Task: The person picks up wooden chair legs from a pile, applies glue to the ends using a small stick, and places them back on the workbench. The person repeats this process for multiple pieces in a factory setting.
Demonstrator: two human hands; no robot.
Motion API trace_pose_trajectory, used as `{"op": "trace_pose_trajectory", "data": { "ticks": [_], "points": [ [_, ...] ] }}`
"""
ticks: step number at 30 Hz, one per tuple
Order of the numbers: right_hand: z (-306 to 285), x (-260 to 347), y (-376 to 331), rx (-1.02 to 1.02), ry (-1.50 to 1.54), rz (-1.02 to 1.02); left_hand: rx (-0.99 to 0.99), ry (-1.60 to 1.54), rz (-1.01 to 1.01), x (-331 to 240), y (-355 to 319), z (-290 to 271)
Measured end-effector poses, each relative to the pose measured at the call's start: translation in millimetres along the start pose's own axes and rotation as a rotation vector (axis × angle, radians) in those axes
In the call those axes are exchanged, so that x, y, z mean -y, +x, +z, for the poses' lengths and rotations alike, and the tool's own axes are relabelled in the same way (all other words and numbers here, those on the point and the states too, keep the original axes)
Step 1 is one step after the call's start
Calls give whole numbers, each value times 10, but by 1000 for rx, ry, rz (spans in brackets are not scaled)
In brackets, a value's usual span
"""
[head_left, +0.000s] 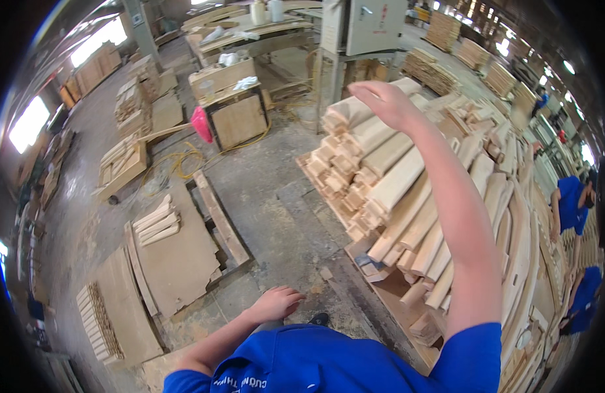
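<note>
Pale wood fills the right half of this workshop scene, where a person in a blue shirt (328,360) reaches out over a tall stack of curved wooden pieces (394,177) piled on a low pallet (387,295). The right hand (384,101) is raised at the far top of the stack, palm down, fingers held loosely together and slightly bent; it hovers at or just above the uppermost piece (355,111), and whether it touches the wood cannot be told. Nothing is gripped in it. The left hand (279,302) hangs low near the person's body, over the dusty concrete floor (276,196), its fingers relaxed, slightly curled and a little apart, holding nothing.

To the left of the stack, flat boards (178,255) lie on the floor with a small bundle of short curved pieces (157,223) on top. A yellow hose (184,164) loops across the floor near a wooden crate (237,121), beside which something pink (201,124) stands out. A grey cabinet (374,26) stands behind the stack. At the right edge, two other people in blue (571,203) work among more rows of wood.
</note>
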State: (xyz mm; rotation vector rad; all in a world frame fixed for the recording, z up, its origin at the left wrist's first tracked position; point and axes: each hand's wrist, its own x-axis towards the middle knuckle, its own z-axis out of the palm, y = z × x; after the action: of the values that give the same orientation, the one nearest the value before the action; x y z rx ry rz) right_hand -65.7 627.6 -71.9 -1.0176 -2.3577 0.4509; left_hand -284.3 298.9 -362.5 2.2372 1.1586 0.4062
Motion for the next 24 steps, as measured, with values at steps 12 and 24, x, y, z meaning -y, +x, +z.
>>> {"op": "trace_pose_trajectory", "data": {
  "ticks": [12, 24],
  "points": [
    [750, 128, 832, 556, -868, 563, -141, -410, -1355, 706, -3688, 876],
    [4567, 1808, -733, 600, 180, 393, -214, -347, -1419, 1956, -5616, -93]
  ]
}}
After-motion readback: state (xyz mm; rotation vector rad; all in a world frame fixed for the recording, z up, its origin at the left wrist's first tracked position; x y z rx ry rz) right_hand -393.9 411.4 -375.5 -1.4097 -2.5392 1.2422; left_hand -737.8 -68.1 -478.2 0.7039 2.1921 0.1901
